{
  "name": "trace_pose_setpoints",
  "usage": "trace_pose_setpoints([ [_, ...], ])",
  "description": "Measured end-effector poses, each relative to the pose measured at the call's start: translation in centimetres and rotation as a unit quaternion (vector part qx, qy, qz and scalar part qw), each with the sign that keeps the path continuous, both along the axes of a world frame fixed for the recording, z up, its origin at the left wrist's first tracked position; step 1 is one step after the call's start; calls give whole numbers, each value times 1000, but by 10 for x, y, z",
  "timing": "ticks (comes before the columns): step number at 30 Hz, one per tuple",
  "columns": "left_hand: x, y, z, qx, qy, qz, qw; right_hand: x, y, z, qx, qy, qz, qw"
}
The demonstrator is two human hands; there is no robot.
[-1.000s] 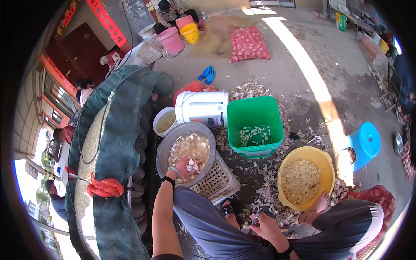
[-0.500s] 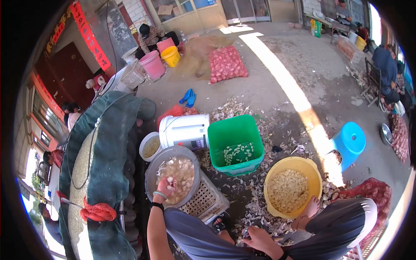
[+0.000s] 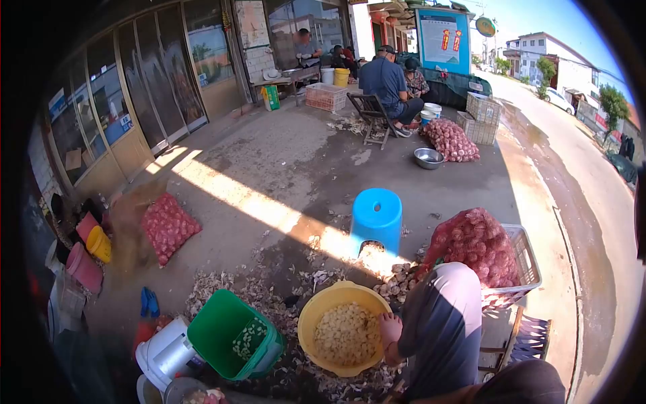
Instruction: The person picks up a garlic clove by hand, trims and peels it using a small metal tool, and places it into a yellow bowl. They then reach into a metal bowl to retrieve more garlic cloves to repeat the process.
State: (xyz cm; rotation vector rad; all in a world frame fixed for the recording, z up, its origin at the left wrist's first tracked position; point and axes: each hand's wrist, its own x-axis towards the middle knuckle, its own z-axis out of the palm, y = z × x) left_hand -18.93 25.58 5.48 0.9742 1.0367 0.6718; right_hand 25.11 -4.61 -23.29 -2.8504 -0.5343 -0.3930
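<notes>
My left hand [image 3: 214,396] shows only as a sliver at the bottom edge, at the grey tub [image 3: 180,389]; its fingers and anything in them are mostly cut off. My right hand is out of the picture. In front of me is a yellow basin [image 3: 306,323] full of pale peeled garlic cloves [image 3: 346,333], with my bare foot [image 3: 391,328] against its right rim. Left of it, the green bucket [image 3: 214,330] leans in view with some cloves inside [image 3: 249,339]. A white bucket [image 3: 158,353] lies on its side beyond the tub.
Garlic skins [image 3: 222,293] litter the ground. A blue stool [image 3: 377,212] stands ahead. At right, a net sack of garlic [image 3: 474,246] fills a white crate [image 3: 525,259]. Another sack [image 3: 168,225] lies left. People [image 3: 387,84] sit farther off, near a metal bowl [image 3: 428,158].
My view has swung right, so the basin and buckets sit farther left and the street shows. My left hand, earlier among cloves in the tub's water, is mostly cut off; my right hand left view.
</notes>
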Motion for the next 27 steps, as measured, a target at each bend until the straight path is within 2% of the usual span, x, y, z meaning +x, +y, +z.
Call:
trace_pose_setpoints([
  [1, 17, -6, -5, 20, -77, -66, 995, -10, -6, 9, -3, -2, 5, 1000],
  [2, 49, -30, 22, -11, -182, -120, 976, -36, -4, 40, 37, 93, 85, 991],
  [3, 63, -43, 24, -52, -210, -133, 967, -77, 2, 84, 76, 189, 162, 966],
  [4, 82, -62, 31, -46, -220, -121, 967, -117, 8, 137, 114, 282, 234, 923],
  [6, 99, -78, 16, -104, -248, -106, 957, -168, 15, 223, 176, 460, 368, 789],
  [7, 101, -70, -25, -98, -262, -112, 954, -196, 19, 252, 195, 547, 427, 693],
  [8, 106, -80, -25, -132, -287, -93, 944, -193, 21, 260, 285, 512, 418, 694],
  [9, 102, -83, -32, -138, -301, -127, 935, -188, 23, 270, 366, 485, 401, 685],
  [10, 98, -85, -43, -110, -278, -149, 943, -181, 27, 298, 381, 528, 359, 668],
  [12, 87, -88, -47, -136, -281, -178, 933, -178, 35, 304, 458, 535, 348, 619],
  [13, 87, -93, -29, -140, -267, -155, 941, -177, 41, 309, 495, 526, 344, 600],
  [15, 82, -94, -31, -140, -324, -140, 925, -182, 51, 318, 523, 507, 360, 584],
  [16, 78, -92, -46, -146, -343, -141, 917, -188, 52, 317, 518, 520, 347, 584],
  [17, 77, -88, -60, -145, -368, -145, 907, -190, 57, 317, 522, 509, 377, 572],
  [18, 74, -88, -60, -151, -364, -163, 904, -190, 64, 316, 525, 493, 411, 558],
  [23, 76, -91, -40, -162, -322, -203, 910, -205, 67, 308, 521, 512, 406, 549],
  [26, 75, -96, -41, -188, -311, -221, 905, -205, 69, 314, 460, 466, 436, 617],
  [27, 75, -96, -41, -195, -313, -216, 904, -203, 73, 319, 454, 471, 433, 620],
])
